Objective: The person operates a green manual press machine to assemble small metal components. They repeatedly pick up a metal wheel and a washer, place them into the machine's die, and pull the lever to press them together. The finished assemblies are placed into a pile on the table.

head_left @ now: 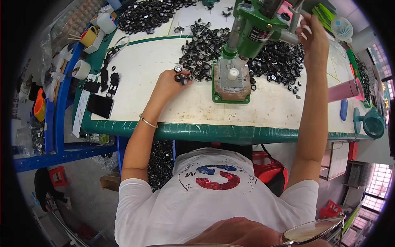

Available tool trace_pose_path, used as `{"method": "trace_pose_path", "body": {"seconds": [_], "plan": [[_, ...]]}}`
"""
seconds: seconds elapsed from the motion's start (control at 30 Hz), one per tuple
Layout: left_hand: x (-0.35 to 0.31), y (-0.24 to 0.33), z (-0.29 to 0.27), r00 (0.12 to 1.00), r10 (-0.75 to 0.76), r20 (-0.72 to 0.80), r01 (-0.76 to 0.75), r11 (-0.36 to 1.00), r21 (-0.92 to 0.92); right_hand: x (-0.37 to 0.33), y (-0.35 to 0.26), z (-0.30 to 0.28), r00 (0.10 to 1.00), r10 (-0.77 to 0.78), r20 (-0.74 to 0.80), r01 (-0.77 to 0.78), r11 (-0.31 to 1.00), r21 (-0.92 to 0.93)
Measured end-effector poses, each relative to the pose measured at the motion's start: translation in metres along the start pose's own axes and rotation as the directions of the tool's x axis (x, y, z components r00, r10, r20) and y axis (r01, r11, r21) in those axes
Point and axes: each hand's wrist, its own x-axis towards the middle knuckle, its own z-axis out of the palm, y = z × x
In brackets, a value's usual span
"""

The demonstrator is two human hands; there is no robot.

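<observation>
My left hand (168,85) is closed around a few small black toy wheels (183,78) with silver hubs, just above the table and left of the press. Some of the wheels stick out past the fingertips; whether axles join them is too small to tell. A green hand press (256,36) stands in front of me, with a white round peg (233,74) on its metal base plate (225,85). My right hand (316,43) is raised at the press's right side, its fingers curled at the metal lever (294,18). Part of that grip is hidden.
Heaps of black wheels (203,51) lie behind and beside the press, with more (144,16) farther back. A phone (100,106) and black plastic parts (113,84) lie at the left. At the right are a pink cup (343,90), a small fan (341,28) and a teal round object (373,122).
</observation>
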Motion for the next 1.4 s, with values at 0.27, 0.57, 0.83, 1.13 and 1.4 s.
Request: {"method": "trace_pose_path", "body": {"seconds": [0.27, 0.57, 0.83, 1.13, 1.4], "plan": [[0.007, 0.004, 0.004, 0.993, 0.071, -0.090, -0.088, 0.976, -0.199, -0.084, 0.095, -0.082, 0.983, 0.160, 0.092, -0.059, 0.743, -0.667], [0.016, 0.041, 0.012, 0.984, 0.034, 0.175, 0.153, 0.342, -0.927, -0.124, 0.104, -0.067, 0.949, -0.042, 0.312, 0.301, 0.416, -0.858], [0.021, 0.062, 0.042, 0.986, 0.052, 0.158, 0.129, 0.364, -0.923, -0.123, 0.101, -0.064, 0.956, 0.079, 0.283, 0.229, 0.404, -0.886], [0.033, 0.084, 0.069, 0.991, 0.058, 0.120, 0.084, 0.429, -0.900, -0.115, 0.103, -0.050, 0.943, 0.081, 0.324, 0.235, 0.527, -0.817], [0.026, 0.070, 0.067, 0.996, 0.088, 0.029, -0.007, 0.385, -0.923, -0.131, 0.101, -0.056, 0.974, 0.013, 0.225, 0.180, 0.561, -0.808]]}}
